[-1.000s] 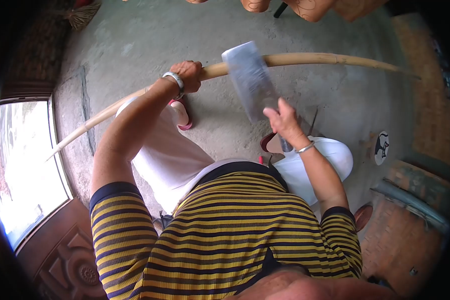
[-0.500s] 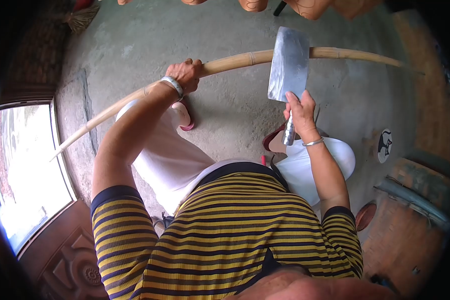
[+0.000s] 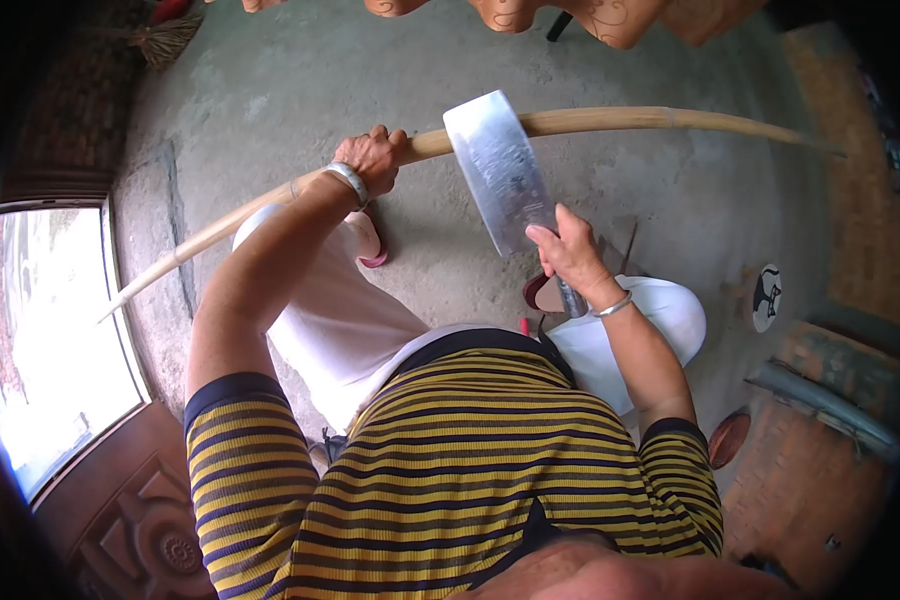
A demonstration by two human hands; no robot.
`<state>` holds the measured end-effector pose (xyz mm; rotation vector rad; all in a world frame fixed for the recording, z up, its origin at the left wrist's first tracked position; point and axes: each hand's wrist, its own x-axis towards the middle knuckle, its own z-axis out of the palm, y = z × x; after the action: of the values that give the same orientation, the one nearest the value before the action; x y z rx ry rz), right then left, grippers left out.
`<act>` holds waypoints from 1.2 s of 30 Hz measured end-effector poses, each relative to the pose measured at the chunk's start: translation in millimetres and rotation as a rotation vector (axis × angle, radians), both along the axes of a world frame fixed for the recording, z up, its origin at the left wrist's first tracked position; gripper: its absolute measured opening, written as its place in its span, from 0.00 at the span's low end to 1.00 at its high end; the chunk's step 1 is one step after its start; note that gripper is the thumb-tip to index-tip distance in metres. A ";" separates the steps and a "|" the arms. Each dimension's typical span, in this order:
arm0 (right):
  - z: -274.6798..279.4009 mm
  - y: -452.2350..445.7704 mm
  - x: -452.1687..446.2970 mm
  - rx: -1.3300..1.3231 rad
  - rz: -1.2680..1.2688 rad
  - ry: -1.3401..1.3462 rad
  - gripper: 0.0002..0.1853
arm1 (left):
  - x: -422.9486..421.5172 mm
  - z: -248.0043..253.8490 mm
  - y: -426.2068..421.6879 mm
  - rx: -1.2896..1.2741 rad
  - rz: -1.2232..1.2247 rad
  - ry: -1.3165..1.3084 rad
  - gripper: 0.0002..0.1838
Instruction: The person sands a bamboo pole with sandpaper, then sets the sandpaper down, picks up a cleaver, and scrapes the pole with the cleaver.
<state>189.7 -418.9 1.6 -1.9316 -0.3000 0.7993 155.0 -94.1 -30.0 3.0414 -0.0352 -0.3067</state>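
A long pale bamboo pole [image 3: 610,120] stretches across in front of me, from the bright doorway on the left to the far right. My left hand [image 3: 372,160] is wrapped round it left of its middle. My right hand [image 3: 573,250] grips the handle of a broad metal cleaver [image 3: 497,165]. The blade slants up to the left and overlaps the pole a short way right of my left hand, hiding that stretch. Whether the edge touches the bamboo I cannot tell.
Grey concrete floor [image 3: 270,100] lies beneath. An orange scalloped cloth [image 3: 610,20] hangs at the top edge, and a straw broom [image 3: 167,40] is at upper left. A carved wooden door [image 3: 155,530] stands by the bright doorway [image 3: 60,330]. A round cat-patterned thing [image 3: 766,298] is at right.
The cleaver has moved left along the pole towards my left hand, and its blade now tilts to the left. My left hand and the pole have hardly moved.
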 end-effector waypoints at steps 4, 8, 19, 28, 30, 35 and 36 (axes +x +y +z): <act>10.9 -3.6 23.0 0.130 -0.411 -0.010 0.12 | -3.3 -4.2 0.5 -0.017 -0.007 -0.035 0.19; 2.0 -5.8 0.2 -0.066 -0.004 -0.065 0.12 | -1.8 -0.3 -3.5 0.015 -0.004 0.024 0.18; 6.4 -7.3 -4.2 -0.004 0.001 0.002 0.12 | -1.1 -7.8 -2.4 0.064 -0.006 0.055 0.20; -15.4 -12.5 5.6 -0.051 -0.100 -0.150 0.09 | 2.8 0.5 1.5 -0.230 0.076 0.150 0.17; -12.5 -18.3 19.4 0.024 -0.185 -0.079 0.10 | 4.3 6.8 3.5 -0.297 0.152 0.246 0.18; -13.5 -12.1 16.2 0.091 -0.217 0.009 0.10 | 4.0 10.1 6.1 -0.332 0.147 0.260 0.17; -19.1 -9.9 7.1 0.005 -0.063 -0.003 0.11 | 4.5 9.5 6.9 -0.341 0.142 0.264 0.17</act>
<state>196.8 -428.8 -17.5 -1.9281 -0.2412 0.7540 159.4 -87.2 -20.5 2.6278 0.1314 -0.6172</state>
